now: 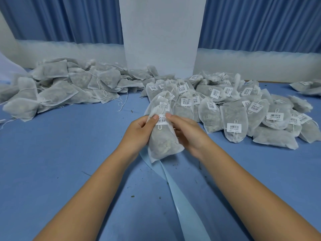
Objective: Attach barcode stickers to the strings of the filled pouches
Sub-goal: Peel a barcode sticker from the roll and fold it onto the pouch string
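Labelled pouches (234,126) crowd right, unlabelled pile (52,84) left

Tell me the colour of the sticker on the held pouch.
The sticker is white with black bars; head view.

Blue pleated curtains (78,18) hang either side of a white column (161,32). Dark crumbs (132,196) dot the blue tabletop (52,153).

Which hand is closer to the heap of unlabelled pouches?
Left. The left hand holds the held pouch on the side facing the heap; the right hand holds its other side, farther away.
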A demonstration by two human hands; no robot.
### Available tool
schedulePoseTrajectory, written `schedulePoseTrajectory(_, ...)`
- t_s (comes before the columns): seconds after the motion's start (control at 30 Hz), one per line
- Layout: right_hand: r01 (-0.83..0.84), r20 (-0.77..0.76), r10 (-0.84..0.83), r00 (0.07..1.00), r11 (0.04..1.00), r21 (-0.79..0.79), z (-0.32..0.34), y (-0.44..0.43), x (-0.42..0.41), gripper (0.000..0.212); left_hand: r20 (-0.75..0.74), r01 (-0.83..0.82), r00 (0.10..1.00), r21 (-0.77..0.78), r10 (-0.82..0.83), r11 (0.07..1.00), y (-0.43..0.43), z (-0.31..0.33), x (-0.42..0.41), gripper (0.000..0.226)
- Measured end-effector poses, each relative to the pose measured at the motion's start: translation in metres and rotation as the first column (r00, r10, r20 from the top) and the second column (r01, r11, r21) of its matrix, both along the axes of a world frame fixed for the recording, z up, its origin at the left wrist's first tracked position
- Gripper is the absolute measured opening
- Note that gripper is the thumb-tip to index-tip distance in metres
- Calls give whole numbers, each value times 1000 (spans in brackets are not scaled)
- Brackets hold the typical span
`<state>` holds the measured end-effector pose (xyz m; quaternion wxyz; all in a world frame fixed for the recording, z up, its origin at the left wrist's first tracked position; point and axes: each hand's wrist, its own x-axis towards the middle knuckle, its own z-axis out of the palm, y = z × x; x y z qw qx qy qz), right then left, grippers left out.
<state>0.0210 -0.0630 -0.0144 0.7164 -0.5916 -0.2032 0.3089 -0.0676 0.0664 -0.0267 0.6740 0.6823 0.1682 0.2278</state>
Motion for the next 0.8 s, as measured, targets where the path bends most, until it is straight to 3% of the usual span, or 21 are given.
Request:
schedulePoseTrajectory(0.07,5,112,0,994,999,-39,-1,0,0,19,2,-28,1000,48,28,998,-1,-1,1,31)
schedulePoseTrajectory(0.17,22,68,-23,997,1000,10,-4,-1,1,11,-18,10,1000,50,-9,999,-1,-1,2,34)
schedulePoseTrajectory(0.27,2,55,-2,998,1000,-17,-2,-4,2,20,-17,-8,1000,49,8,999,1,-2,2,25)
schedulePoseTrajectory(0.4,-30,231,77,970,979,-202,2,-6,1,36,-15,-135,991,82,137,987,3,-7,6,26)
schedulePoseTrajectory(0.47,-46,322,105,941,982,-185,5,-10,2,45,-10,-149,988,101,151,984,3,-7,8,28)
schedulePoseTrajectory(0.53,81,485,-5,874,987,-136,5,-16,8,39,10,-135,991,68,135,988,2,-7,10,25)
schedulePoseTrajectory(0.63,399,670,-191,717,901,-170,2,-29,30,21,16,-141,990,76,140,987,3,-8,8,14)
schedulePoseTrajectory(0.73,509,665,-216,715,812,-285,-6,-40,46,20,-3,-106,994,154,108,982,2,-8,5,15)
schedulePoseTrajectory(0.8,430,638,-75,767,797,-424,-13,-43,51,36,-15,-71,997,221,76,973,-3,-8,5,20)
